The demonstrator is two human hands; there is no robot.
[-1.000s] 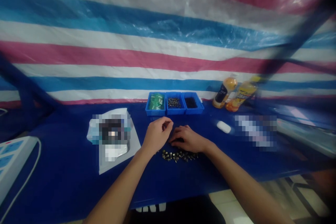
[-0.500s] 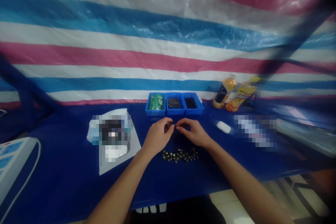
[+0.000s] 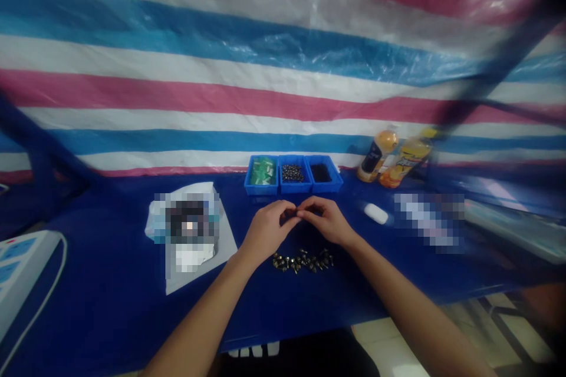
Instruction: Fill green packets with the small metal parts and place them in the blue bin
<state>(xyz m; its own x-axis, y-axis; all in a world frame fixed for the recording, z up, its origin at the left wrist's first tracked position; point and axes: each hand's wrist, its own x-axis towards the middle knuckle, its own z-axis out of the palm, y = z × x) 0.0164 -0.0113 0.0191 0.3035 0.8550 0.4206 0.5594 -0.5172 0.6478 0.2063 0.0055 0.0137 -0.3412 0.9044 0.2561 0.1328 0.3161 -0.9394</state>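
Left hand (image 3: pixel 269 227), right hand (image 3: pixel 327 221): both pinched closed, contents too small to tell; metal parts (image 3: pixel 303 263), near; blue bins (image 3: pixel 295 188), far

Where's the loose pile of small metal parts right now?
In the head view, the metal parts lie on the blue table slightly right of centre, nearer the person than the left hand and right hand.
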